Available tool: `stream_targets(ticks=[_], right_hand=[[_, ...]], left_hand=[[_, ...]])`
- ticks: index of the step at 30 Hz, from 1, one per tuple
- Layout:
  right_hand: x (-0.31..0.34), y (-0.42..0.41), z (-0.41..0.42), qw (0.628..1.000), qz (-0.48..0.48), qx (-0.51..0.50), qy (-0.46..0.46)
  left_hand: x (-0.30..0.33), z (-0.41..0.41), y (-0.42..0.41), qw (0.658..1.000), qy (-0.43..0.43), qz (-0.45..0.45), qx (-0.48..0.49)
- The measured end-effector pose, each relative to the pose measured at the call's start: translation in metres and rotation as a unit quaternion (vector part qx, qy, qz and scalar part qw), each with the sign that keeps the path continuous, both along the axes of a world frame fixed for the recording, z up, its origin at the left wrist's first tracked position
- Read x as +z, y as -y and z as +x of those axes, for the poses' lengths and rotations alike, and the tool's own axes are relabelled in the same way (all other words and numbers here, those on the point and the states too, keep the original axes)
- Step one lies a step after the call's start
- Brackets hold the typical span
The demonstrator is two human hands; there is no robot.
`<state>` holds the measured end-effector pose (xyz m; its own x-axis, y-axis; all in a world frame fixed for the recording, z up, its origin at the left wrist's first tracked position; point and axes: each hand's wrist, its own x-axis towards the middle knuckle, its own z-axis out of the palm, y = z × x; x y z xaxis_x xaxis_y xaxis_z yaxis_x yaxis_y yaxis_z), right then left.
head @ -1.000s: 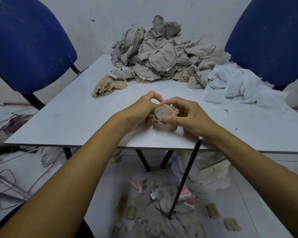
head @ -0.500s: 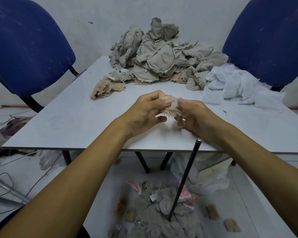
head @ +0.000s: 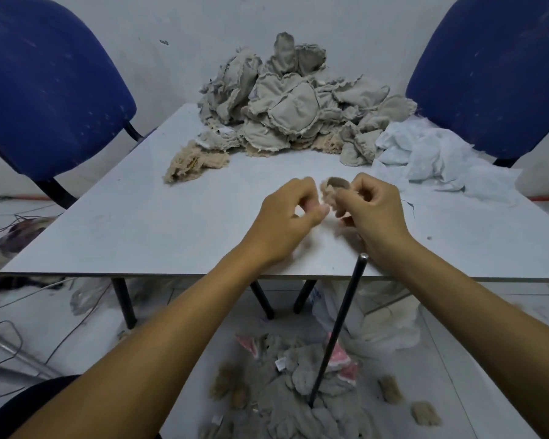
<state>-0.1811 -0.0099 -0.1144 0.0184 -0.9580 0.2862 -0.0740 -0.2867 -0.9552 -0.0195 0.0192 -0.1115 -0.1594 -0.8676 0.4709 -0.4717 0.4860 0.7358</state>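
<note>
left hand (head: 287,213): fingers curled, thumb and forefinger pinching the scrap's near-left edge
right hand (head: 373,210): curled too, pinching the other side
plush fabric scrap (head: 335,186): tan fuzz, grey inside, held between both hands over the white table (head: 140,223)
way back: grey fabric pile (head: 292,112)

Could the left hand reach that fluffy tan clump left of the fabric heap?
Probably yes: only bare table lies between the left hand and the fluffy tan clump, though it is busy pinching the small fuzzy piece.
</note>
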Motion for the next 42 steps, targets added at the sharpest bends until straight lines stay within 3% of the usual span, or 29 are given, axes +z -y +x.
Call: stream_targets(ticks=[2,4,9,13,16,19,21,23,26,28,30,33,38,42], right_hand=[[-0.002,-0.001,0.0,0.999,-0.03,0.039,-0.022],[-0.003,-0.003,0.001,0.994,-0.063,0.07,-0.054],[-0.006,-0.005,0.003,0.984,-0.118,0.033,-0.127],[-0.001,-0.01,0.004,0.984,-0.055,0.141,-0.091],[0.002,-0.009,0.004,0.99,0.01,0.138,-0.014],[0.005,-0.003,0.001,0.995,0.059,0.064,0.057],[0.004,0.001,0.001,0.994,0.076,0.047,0.061],[0.001,0.004,0.006,0.997,0.061,0.04,-0.014],[-0.001,0.01,0.021,0.979,0.001,0.054,-0.199],[0.0,0.019,0.038,0.957,-0.029,0.089,-0.276],[0.001,0.037,0.062,0.943,-0.052,0.12,-0.305],[-0.004,0.071,0.102,0.905,-0.099,0.144,-0.388],[-0.011,0.134,0.16,0.814,-0.133,0.155,-0.544],[-0.017,0.174,0.19,0.809,-0.14,0.141,-0.553]], left_hand=[[0.006,-0.002,0.002,0.968,-0.181,0.171,-0.015],[0.011,0.002,0.004,0.919,-0.271,0.281,-0.047],[0.012,0.008,0.001,0.9,-0.311,0.296,-0.076],[0.013,0.013,0.003,0.911,-0.311,0.27,-0.009],[0.012,0.022,0.006,0.927,-0.271,0.258,-0.01],[0.015,0.032,0.006,0.922,-0.196,0.306,-0.133],[0.017,0.035,0.005,0.924,-0.133,0.321,-0.16],[0.014,0.035,0.009,0.943,-0.102,0.299,-0.107],[0.004,0.042,0.013,0.982,-0.014,0.166,0.086],[-0.003,0.055,0.013,0.975,0.052,0.106,0.188],[-0.006,0.071,0.019,0.964,0.068,0.102,0.235],[-0.003,0.103,0.045,0.929,0.183,0.078,0.313],[-0.01,0.168,0.098,0.891,0.245,0.176,0.338],[-0.01,0.207,0.143,0.889,0.275,0.194,0.312]])
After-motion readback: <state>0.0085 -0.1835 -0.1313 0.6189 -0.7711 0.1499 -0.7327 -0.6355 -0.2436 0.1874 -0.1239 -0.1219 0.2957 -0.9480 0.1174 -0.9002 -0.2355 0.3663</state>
